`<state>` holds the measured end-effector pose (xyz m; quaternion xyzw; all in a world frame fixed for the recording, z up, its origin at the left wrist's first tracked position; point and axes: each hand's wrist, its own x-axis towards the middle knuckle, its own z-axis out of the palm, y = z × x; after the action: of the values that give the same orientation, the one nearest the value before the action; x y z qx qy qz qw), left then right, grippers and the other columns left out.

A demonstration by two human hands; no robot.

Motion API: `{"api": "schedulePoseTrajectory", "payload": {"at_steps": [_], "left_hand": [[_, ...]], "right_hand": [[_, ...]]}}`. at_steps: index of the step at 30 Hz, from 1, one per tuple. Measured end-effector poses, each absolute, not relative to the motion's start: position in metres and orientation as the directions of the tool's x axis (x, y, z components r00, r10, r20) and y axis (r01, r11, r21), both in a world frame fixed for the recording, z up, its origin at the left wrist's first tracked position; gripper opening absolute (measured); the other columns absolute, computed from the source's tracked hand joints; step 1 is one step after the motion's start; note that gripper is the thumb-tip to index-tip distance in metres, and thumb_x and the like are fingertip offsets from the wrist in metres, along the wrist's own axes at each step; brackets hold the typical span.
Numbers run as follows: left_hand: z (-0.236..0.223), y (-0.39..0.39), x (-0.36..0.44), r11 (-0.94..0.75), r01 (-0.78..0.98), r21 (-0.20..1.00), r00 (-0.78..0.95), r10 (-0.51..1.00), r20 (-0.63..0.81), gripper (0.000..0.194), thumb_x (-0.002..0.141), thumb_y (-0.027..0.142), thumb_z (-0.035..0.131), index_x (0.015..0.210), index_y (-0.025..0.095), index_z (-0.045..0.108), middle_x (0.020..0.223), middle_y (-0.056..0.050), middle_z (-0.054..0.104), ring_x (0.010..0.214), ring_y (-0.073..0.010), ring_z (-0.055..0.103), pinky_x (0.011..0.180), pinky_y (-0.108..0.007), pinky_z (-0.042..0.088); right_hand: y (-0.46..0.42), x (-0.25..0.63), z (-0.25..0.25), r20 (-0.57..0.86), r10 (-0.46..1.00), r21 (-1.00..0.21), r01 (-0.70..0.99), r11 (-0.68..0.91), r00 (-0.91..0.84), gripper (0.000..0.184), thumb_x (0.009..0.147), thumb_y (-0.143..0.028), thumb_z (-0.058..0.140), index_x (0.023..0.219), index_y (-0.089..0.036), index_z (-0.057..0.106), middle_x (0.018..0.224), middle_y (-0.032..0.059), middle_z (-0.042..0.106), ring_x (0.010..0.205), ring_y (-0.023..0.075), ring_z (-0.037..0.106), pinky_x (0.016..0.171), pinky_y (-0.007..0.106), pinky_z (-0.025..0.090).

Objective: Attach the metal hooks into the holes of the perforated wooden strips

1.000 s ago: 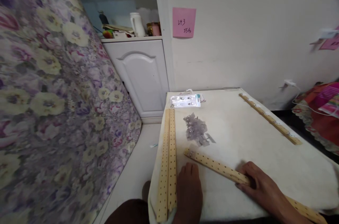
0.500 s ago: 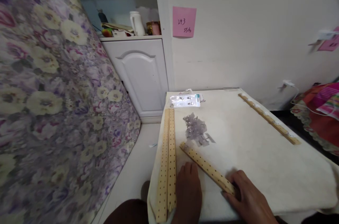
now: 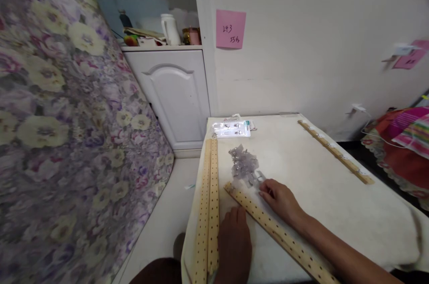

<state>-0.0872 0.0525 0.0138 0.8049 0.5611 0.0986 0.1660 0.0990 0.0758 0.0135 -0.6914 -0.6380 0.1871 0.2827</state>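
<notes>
My right hand (image 3: 279, 199) reaches over the table, thumb and forefinger pinched at the edge of a small clear plastic packet (image 3: 258, 177). That packet lies at the near right of a heap of similar packets (image 3: 244, 164) with small metal pieces inside. A pale wooden strip with rows of holes (image 3: 268, 223) lies slantwise below the heap, passing under my right forearm. Beside its left edge rests my left hand (image 3: 234, 239), palm down and fingers forward; whether the fingertips touch the strip is unclear. Two more perforated strips (image 3: 213, 194) lie side by side to the left of it.
A clear blister pack (image 3: 231, 129) lies at the table's far left edge. Along the right edge runs a wooden strip with white pieces (image 3: 335, 152). A wall with a pink note (image 3: 230, 29) and a white cabinet (image 3: 174, 96) stand behind. A floral curtain (image 3: 73, 141) hangs left.
My right hand has let go of the slanted strip's near end and moved forward to the packets. More of the strip's near end now shows. My left hand stays nearly in place.
</notes>
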Motion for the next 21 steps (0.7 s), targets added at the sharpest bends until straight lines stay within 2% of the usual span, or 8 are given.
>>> {"api": "schedulePoseTrajectory", "payload": {"at_steps": [3,6,9,16,19,21], "left_hand": [[0.017,0.055,-0.086,-0.293,0.873,0.39,0.338,0.94,-0.051,0.037,0.084,0.006,0.034,0.109,0.018,0.058,0.105,-0.007,0.059,0.097,-0.0211,0.052,0.084,-0.033,0.039],[0.015,0.056,-0.086,-0.292,0.873,0.39,0.339,0.939,-0.058,0.037,0.084,0.007,0.033,0.109,0.018,0.058,0.105,-0.007,0.059,0.097,-0.0212,0.051,0.084,-0.033,0.039],[0.011,0.057,-0.086,-0.303,0.867,0.395,0.347,0.937,-0.045,0.037,0.084,0.006,0.032,0.108,0.018,0.058,0.103,-0.007,0.059,0.096,-0.0219,0.052,0.083,-0.034,0.04],[0.009,0.056,-0.088,-0.325,0.84,0.435,0.357,0.934,0.008,0.037,0.085,0.007,0.031,0.106,0.018,0.059,0.102,-0.008,0.06,0.097,-0.0225,0.054,0.083,-0.035,0.042],[0.01,0.055,-0.089,-0.337,0.833,0.44,0.359,0.933,0.036,0.037,0.085,0.008,0.03,0.106,0.018,0.059,0.103,-0.008,0.06,0.097,-0.0222,0.054,0.083,-0.035,0.043],[0.009,0.055,-0.089,-0.344,0.829,0.442,0.361,0.931,0.049,0.037,0.086,0.009,0.029,0.107,0.018,0.058,0.102,-0.009,0.06,0.096,-0.022,0.055,0.081,-0.034,0.044]], "right_hand": [[0.1,0.085,0.011,0.104,0.979,-0.546,0.833,-0.091,0.175,0.008,0.078,-0.031,0.058,0.079,-0.022,0.057,0.071,-0.0013,0.064,0.064,0.0144,0.056,0.058,0.023,0.033],[0.11,0.078,0.008,0.112,0.977,-0.47,0.876,-0.11,0.182,0.008,0.08,-0.029,0.056,0.077,-0.022,0.058,0.07,-0.0001,0.066,0.063,0.0146,0.056,0.056,0.023,0.029],[0.11,0.08,0.007,0.115,0.975,-0.471,0.875,-0.113,0.188,0.011,0.082,-0.026,0.052,0.075,-0.022,0.06,0.07,0.0001,0.067,0.062,0.0142,0.056,0.055,0.023,0.028],[0.103,0.09,0.01,0.043,0.967,-0.685,0.712,-0.153,0.249,0.012,0.075,-0.026,0.055,0.065,-0.02,0.057,0.063,-0.0015,0.063,0.059,0.0127,0.053,0.054,0.022,0.032],[0.098,0.093,0.012,-0.047,0.975,-0.862,0.485,-0.149,0.216,0.017,0.074,-0.029,0.056,0.06,-0.019,0.053,0.054,-0.0029,0.056,0.052,0.0106,0.048,0.05,0.021,0.032],[0.093,0.096,0.012,-0.148,0.973,-0.95,0.25,-0.19,0.176,0.022,0.073,-0.033,0.057,0.059,-0.018,0.051,0.048,-0.0049,0.05,0.043,0.0075,0.038,0.043,0.02,0.026]]}}
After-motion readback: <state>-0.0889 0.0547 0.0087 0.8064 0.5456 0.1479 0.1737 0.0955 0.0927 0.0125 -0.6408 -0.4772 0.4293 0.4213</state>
